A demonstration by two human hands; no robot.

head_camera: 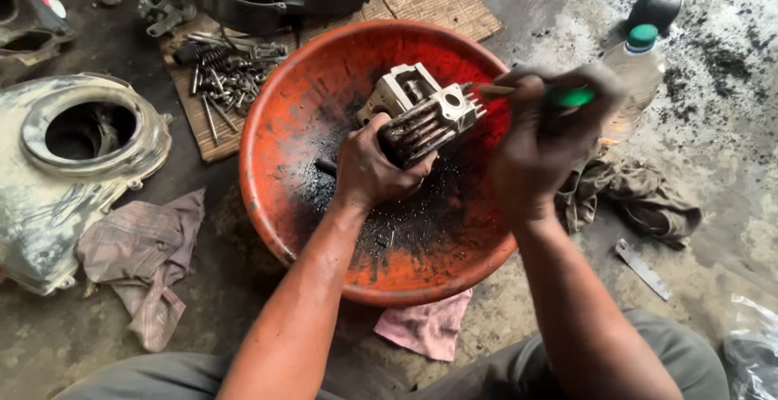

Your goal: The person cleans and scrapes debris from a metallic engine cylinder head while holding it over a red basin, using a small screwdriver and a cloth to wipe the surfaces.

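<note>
My left hand (pixel 374 166) grips a finned metal engine cylinder (pixel 421 112) and holds it tilted over a large orange basin (pixel 275 100). My right hand (pixel 539 145) is closed around a brush with a green handle (pixel 571 97); its front end touches the cylinder's right side. The basin's bottom is black with oily grime. The brush bristles are mostly hidden by the cylinder and my fingers.
A grey engine cover (pixel 69 161) lies at left with a striped rag (pixel 142 258) beside it. Bolts and springs (pixel 227 72) lie on cardboard behind the basin. A green-capped plastic bottle (pixel 632 72), a dirty cloth (pixel 640 197) and a pink rag (pixel 425 327) surround the basin.
</note>
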